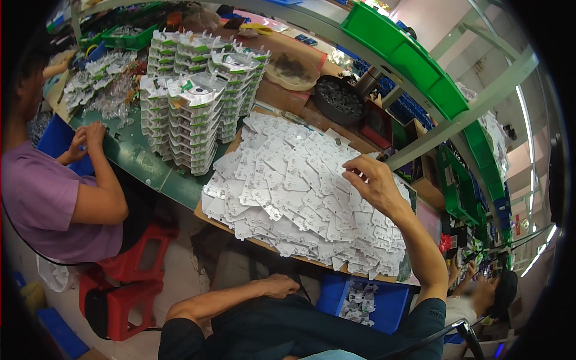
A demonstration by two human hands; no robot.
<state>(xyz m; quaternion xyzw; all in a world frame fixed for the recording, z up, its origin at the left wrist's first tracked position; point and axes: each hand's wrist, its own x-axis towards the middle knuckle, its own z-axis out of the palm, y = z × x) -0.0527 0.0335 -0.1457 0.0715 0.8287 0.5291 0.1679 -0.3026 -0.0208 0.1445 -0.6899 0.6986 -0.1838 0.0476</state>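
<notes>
A wide heap of flat white plastic plates (282,174) with small moulded studs covers the table in front of me. My right hand (375,180) hovers over the heap's right side, its fingers bent and a gap between thumb and forefinger; nothing shows in it. Low at my lap rests my left hand (279,286), fingers curled in and no object visible there. Behind the heap to the left rise tall stacks of white-and-green plastic housings (192,102). A blue bin (390,306) with small white and grey parts stands below the table edge by my lap.
A co-worker (54,186) sits at the left near red stools (129,288). Behind the heap are a black round tray (339,99) of dark parts and a beige basin (291,71). A metal frame (462,132) with green bins (402,57) overhangs the right side.
</notes>
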